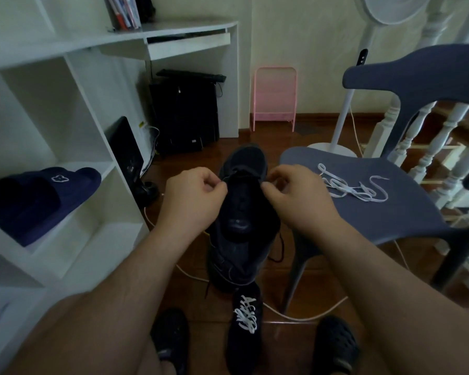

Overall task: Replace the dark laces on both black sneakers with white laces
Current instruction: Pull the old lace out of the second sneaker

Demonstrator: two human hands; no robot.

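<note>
Black and held up between your hands, the sneaker (243, 212) points toe away from you, your left hand (192, 197) and right hand (295, 197) each pinching its upper edge by the eyelets. A dark lace (280, 249) dangles beside it. Loose white laces (354, 186) lie on the blue-grey chair (377, 212) to your right, and a second sneaker (245, 328), white-laced, sits on the floor.

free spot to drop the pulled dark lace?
Chair seat: bare front half, near side of the white lace. Shelf right of the slippers is bare too. Floor by the laced sneaker is crowded with feet and cable.
</note>
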